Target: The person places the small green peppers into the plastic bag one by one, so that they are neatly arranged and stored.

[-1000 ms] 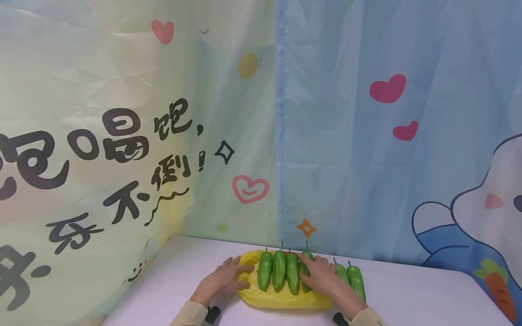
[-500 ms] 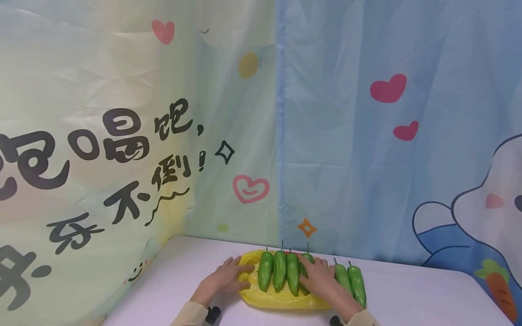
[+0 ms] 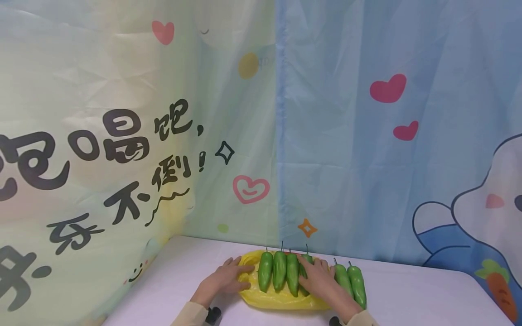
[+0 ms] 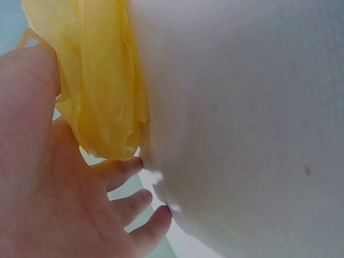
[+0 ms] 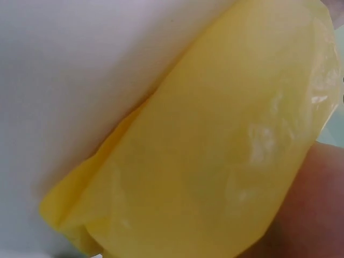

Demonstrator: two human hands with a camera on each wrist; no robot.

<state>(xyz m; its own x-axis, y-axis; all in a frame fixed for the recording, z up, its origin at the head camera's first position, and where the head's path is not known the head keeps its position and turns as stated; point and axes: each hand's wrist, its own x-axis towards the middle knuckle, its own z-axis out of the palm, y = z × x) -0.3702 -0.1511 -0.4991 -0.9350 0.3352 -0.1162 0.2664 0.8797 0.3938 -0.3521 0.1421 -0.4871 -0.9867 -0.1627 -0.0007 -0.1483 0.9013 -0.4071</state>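
In the head view a crumpled yellow plastic bag [image 3: 279, 302] lies on the table with several green peppers [image 3: 265, 271] side by side on it, stems pointing away. My left hand [image 3: 224, 277] rests at the bag's left edge, fingers spread against the plastic. The left wrist view shows the bag [image 4: 105, 80] beside the thumb and partly hiding the fingers. My right hand [image 3: 321, 278] holds the rightmost pepper on the bag [image 3: 308, 258], thumb and index finger on either side of it, covering much of it. Yellow plastic [image 5: 204, 140] fills most of the right wrist view.
Two more green peppers [image 3: 357, 283] lie to the right of the bag, just past my right hand. Something red [image 3: 290, 252] shows at the bag's far edge. The white table [image 3: 408, 290] ends at a printed curtain [image 3: 346, 181] along the back and left.
My right hand has shifted slightly left and toward me, uncovering more of the two peppers at the right. The left hand and bag have stayed in place.
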